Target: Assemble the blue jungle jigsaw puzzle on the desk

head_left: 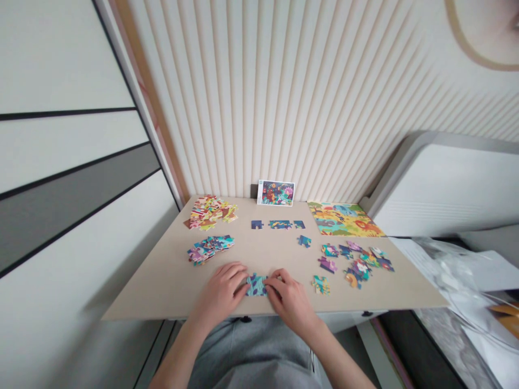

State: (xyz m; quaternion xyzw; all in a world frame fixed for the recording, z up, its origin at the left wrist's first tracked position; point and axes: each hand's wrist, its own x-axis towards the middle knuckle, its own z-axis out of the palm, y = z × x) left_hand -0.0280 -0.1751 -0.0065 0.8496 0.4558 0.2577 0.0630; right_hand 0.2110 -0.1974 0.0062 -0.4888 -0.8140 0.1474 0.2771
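Between my two hands, near the table's front edge, lie joined teal puzzle pieces (257, 285) with dark purple spots. My left hand (225, 287) grips their left end with bent fingers and thumb. On the right end, the thumb and fingers of my right hand (291, 296) are pinched, partly hiding that edge. To the left is a heap of teal and purple puzzle pieces (210, 249). Right of my right hand sits a loose teal-and-yellow piece (321, 284), with a group of mixed pieces (360, 268) beyond it.
A picture card (276, 193) leans on the ribbed wall. Before it lie a joined strip (280, 225), dark blue pieces (257, 225) and a blue piece (304, 241). A red-yellow heap (208, 212) is back left; a yellow animal puzzle (346, 219) is back right on the table (162, 294).
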